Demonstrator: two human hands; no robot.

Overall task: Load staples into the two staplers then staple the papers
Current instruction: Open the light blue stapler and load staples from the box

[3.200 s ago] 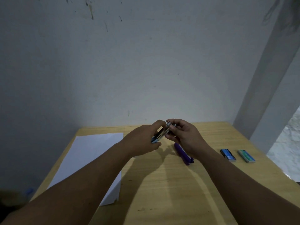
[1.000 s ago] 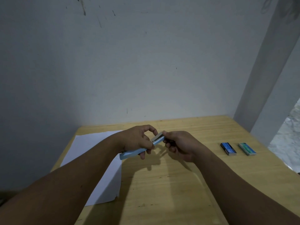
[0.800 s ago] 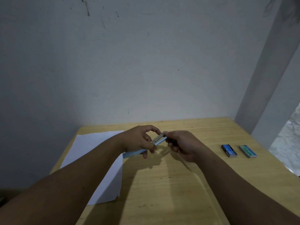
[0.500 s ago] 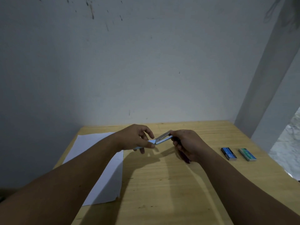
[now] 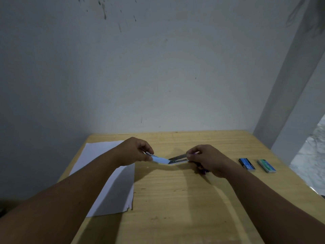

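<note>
A light blue stapler (image 5: 162, 160) is swung wide open above the wooden table (image 5: 175, 199). My left hand (image 5: 135, 152) grips its blue cover end. My right hand (image 5: 205, 159) pinches the metal magazine end (image 5: 179, 158). A purple stapler (image 5: 204, 171) lies on the table under my right hand, mostly hidden. A stack of white papers (image 5: 105, 173) lies at the left, partly under my left forearm. Two staple boxes lie at the right: a dark blue one (image 5: 246, 164) and a green one (image 5: 266, 165).
A grey wall (image 5: 140, 76) rises right behind the table's far edge. A white pillar (image 5: 290, 76) stands at the back right. The table's right edge drops off beside the staple boxes.
My hands have moved apart and lowered toward the table. The blue stapler has been spread open wider, nearly flat, between them.
</note>
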